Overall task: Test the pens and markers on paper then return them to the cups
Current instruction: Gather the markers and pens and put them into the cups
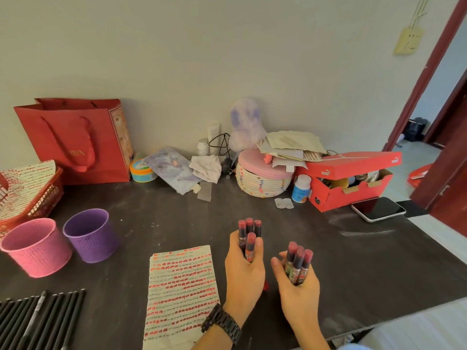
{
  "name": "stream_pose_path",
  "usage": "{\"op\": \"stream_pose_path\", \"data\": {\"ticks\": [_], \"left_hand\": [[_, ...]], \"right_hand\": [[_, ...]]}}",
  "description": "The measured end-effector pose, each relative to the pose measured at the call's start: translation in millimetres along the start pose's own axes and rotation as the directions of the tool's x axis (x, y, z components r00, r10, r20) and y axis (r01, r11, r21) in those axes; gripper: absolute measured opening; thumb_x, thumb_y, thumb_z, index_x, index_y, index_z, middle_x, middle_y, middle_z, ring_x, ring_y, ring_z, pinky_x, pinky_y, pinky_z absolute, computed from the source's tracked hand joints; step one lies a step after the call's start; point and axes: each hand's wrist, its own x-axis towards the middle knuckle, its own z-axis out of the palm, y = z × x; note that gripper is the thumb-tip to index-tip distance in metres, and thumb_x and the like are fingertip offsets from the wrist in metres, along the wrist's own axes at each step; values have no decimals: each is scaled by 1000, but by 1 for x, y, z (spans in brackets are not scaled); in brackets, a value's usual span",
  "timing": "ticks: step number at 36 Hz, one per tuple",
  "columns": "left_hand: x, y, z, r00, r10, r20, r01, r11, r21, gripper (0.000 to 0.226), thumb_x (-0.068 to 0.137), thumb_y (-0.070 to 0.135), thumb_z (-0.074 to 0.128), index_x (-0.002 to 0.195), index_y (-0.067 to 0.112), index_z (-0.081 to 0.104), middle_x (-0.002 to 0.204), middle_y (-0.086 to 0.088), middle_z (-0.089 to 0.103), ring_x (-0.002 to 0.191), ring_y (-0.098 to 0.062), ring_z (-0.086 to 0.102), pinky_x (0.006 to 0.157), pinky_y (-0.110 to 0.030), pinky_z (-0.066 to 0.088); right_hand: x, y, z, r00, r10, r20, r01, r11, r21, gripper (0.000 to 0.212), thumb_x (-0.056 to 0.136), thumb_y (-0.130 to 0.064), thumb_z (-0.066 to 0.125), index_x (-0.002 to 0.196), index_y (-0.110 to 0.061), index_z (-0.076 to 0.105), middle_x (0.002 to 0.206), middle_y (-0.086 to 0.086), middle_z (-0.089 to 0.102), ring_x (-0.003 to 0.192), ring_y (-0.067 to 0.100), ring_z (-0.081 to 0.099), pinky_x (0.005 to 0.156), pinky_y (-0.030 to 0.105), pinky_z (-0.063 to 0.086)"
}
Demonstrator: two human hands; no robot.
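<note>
Surface: dark matte tabletop point(156, 223), with pale dusty smears toward the right.
Left edge: red wire basket point(38, 198); in front of it, pink perforated cup point(35, 247) and purple perforated cup point(91, 234), upright, side by side.
Front left: row of black pens point(38, 317), lying parallel.
Front centre: white paper sheet point(180, 294), flat, covered in rows of red marks.
Back, by the wall: red paper gift bag point(75, 140), round tub with orange lid point(142, 171), lavender patterned pouch point(171, 170), woven rope basket with pink lid point(262, 181).
Right: white bottle with blue label point(300, 185), red cardboard shoebox point(348, 188) with lid ajar, white-edged smartphone point(377, 208) near the box.
</note>
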Motion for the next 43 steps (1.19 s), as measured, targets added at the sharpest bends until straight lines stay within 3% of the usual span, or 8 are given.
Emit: {"op": "stream_pose_path", "data": {"ticks": [13,17,22,25,29,34,38,43], "left_hand": [[-14,-9,13,993,-97,-68,95,995,-36,39,88,27,73,98,58,51,98,22,67,88,2,66,72,-3,46],[-15,-13,16,988,-149,-28,147,986,-74,40,85,21,76,97,53,55,93,16,69,84,-2,69,69,-10,52],[-14,-17,16,981,-192,23,193,977,-91,26,83,20,76,93,39,61,86,12,71,77,-5,69,64,-15,53],[-10,-13,13,980,-197,0,197,977,-77,22,84,20,77,95,31,61,87,17,71,77,-1,69,63,-10,51],[-6,1,7,987,-100,-125,104,994,25,24,84,37,72,94,48,53,91,33,63,77,8,64,63,-6,46],[-8,-3,3,988,-79,-132,93,990,102,32,80,33,81,91,36,51,93,34,61,83,12,61,68,3,39],[-14,-16,9,980,-183,-73,185,983,16,32,82,23,81,95,37,56,92,30,65,81,9,65,63,-2,46],[-18,-17,12,987,-127,-96,128,992,2,31,87,24,76,92,46,55,92,28,66,81,7,65,67,-2,45]], "right_hand": [[8,10,2,998,60,10,-60,998,21,20,85,-22,79,98,-32,69,85,-9,75,82,1,71,71,20,54],[6,14,3,998,55,25,-56,998,20,16,87,-22,77,97,-31,70,85,-12,76,71,8,72,57,21,54],[6,16,1,998,61,24,-61,998,18,21,87,-20,77,101,-33,69,87,-13,75,73,6,72,60,22,55],[6,16,2,998,57,-6,-57,998,17,25,84,-25,80,104,-33,68,90,-13,75,79,6,73,72,30,58],[6,19,2,996,70,-47,-71,998,-1,32,82,-32,82,110,-31,66,89,-4,74,80,19,73,75,47,61],[3,14,5,999,21,-24,-22,999,-41,34,81,-30,83,107,-36,63,95,-29,68,81,-6,67,62,14,50],[2,13,5,1000,7,-11,-7,999,-39,34,81,-25,83,105,-38,63,93,-30,70,82,-8,68,62,10,52],[1,16,4,997,-4,-79,0,998,-56,27,76,-32,87,90,-33,63,93,-5,68,79,5,68,68,22,50]]}}
